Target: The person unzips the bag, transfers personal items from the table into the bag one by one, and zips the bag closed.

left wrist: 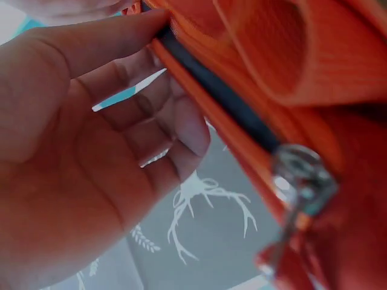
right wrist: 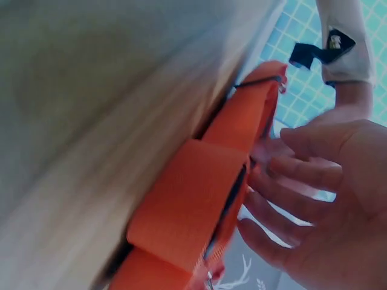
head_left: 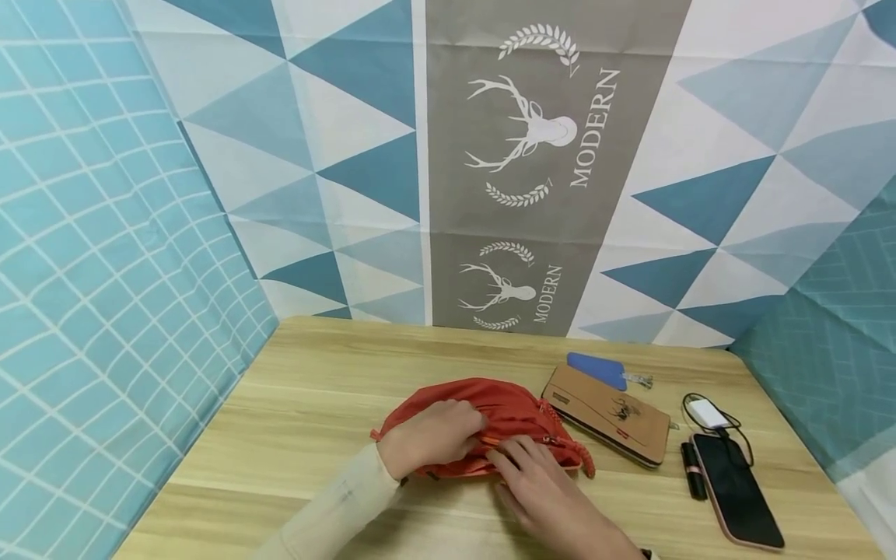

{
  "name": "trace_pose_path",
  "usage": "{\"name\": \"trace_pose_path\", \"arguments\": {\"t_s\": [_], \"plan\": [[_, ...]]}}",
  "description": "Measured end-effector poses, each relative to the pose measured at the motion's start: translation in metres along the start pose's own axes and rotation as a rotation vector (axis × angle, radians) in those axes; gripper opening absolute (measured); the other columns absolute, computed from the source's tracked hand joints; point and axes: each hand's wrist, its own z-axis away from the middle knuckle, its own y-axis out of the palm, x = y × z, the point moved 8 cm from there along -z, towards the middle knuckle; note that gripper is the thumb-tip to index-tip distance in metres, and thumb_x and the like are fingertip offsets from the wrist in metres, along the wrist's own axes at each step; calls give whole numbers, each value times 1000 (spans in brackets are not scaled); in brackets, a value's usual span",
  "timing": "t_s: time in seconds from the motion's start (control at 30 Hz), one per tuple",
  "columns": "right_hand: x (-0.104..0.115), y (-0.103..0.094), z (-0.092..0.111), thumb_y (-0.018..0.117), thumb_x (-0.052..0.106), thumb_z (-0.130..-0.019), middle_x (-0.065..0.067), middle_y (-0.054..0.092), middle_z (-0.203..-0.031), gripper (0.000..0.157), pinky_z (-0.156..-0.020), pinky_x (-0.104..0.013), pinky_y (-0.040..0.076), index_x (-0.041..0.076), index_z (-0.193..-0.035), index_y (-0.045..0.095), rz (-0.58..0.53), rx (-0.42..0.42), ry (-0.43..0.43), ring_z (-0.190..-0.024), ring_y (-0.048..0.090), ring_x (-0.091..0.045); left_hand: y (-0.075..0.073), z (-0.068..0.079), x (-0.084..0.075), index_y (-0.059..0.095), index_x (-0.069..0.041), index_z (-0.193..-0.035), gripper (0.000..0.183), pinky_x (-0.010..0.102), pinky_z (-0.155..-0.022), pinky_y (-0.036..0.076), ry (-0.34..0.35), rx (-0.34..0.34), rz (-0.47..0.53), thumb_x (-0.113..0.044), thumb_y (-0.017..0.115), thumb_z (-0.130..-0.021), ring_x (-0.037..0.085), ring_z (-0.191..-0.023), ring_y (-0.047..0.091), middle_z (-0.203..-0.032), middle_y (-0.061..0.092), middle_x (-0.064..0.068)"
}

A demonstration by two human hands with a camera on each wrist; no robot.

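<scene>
A red zip waist bag [head_left: 504, 393] lies on the wooden table in front of me. My left hand [head_left: 435, 435] reaches over its left part. In the left wrist view, the thumb and fingers of that hand pinch the orange edge of an opening, with a metal zip slider [left wrist: 302, 175] farther along it. My right hand [head_left: 542, 481] touches the bag's near edge to the right of the left hand. Its fingertips meet the bag beside a wide orange strap [right wrist: 187, 205], and the thumb stands apart. What lies inside the bag is hidden.
To the bag's right are a brown wallet [head_left: 616, 420] and a blue card holder [head_left: 595, 371] with a clip. Farther right sit a phone [head_left: 738, 494], a small black and pink tube [head_left: 693, 470] and a white block [head_left: 707, 414] with a black cable. Patterned cloth walls border the table.
</scene>
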Motion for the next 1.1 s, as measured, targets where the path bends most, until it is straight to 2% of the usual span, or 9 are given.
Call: {"name": "trace_pose_path", "arguments": {"t_s": [0.13, 0.2, 0.3, 0.4, 0.57, 0.67, 0.8, 0.97, 1.1], "plan": [[2, -2, -1, 74, 20, -88, -4, 64, -121, 33, -93, -49, 44, 10, -119, 68, 38, -111, -3, -116, 52, -26, -12, 0, 4, 62, -18, -78, 21, 17, -56, 38, 8, -36, 46, -13, 63, -98, 4, -59, 45, -68, 49, -11], [3, -7, -2, 75, 17, -86, -4, 66, -117, 30, -93, -50, 42, 10, -115, 70, 43, -179, -10, -115, 53, -27, -20, 0, 4, 62, -17, -79, 20, 17, -56, 39, 14, -71, 41, -14, 63, -98, 4, -59, 45, -69, 50, -10], [7, -12, -2, 75, 15, -84, -5, 65, -117, 31, -95, -48, 43, 10, -115, 70, 26, -226, -35, -114, 54, -26, -33, 1, 3, 61, -17, -82, 18, 17, -58, 39, 24, -132, 10, -16, 62, -99, 5, -61, 46, -71, 50, -9], [7, -9, -2, 76, 17, -85, -10, 61, -126, 41, -96, -47, 46, 9, -124, 65, 28, -182, -27, -118, 55, -28, -43, 3, 1, 61, -16, -85, 15, 17, -59, 40, 39, -190, 10, -19, 61, -100, 5, -61, 47, -73, 50, -8], [-2, 5, 0, 75, 27, -89, -16, 55, -137, 63, -96, -49, 48, 7, -143, 50, 27, -25, 63, -123, 54, -31, -50, 4, -3, 62, -13, -90, 12, 18, -62, 44, 71, -266, 0, -18, 59, -101, 5, -64, 50, -78, 55, -6], [-4, 13, 1, 70, 31, -94, -9, 59, -133, 57, -93, -46, 49, 9, -144, 51, -8, 50, 79, -118, 56, -25, -53, 4, -4, 64, -12, -93, 11, 21, -61, 48, 68, -336, -70, -18, 60, -101, 6, -65, 53, -82, 59, -4], [-1, 18, 3, 62, 33, -99, -2, 64, -124, 44, -90, -45, 48, 12, -139, 58, -27, 124, 53, -111, 56, -21, -60, 5, -2, 66, -12, -93, 10, 24, -56, 49, 55, -437, -153, -17, 62, -99, 8, -62, 55, -84, 62, -3], [5, 18, 5, 59, 32, -101, 1, 64, -114, 33, -88, -45, 47, 18, -130, 65, -12, 141, -26, -105, 56, -21, -64, 8, 0, 64, -12, -88, 11, 27, -50, 48, 45, -519, -215, -16, 64, -98, 12, -59, 57, -84, 61, -2], [7, 17, 6, 61, 32, -100, 4, 63, -108, 24, -88, -42, 46, 20, -118, 70, -43, 130, -85, -100, 55, -17, -66, 10, 2, 64, -12, -86, 12, 28, -48, 47, 51, -547, -270, -14, 64, -97, 14, -58, 57, -83, 61, -1]]}}
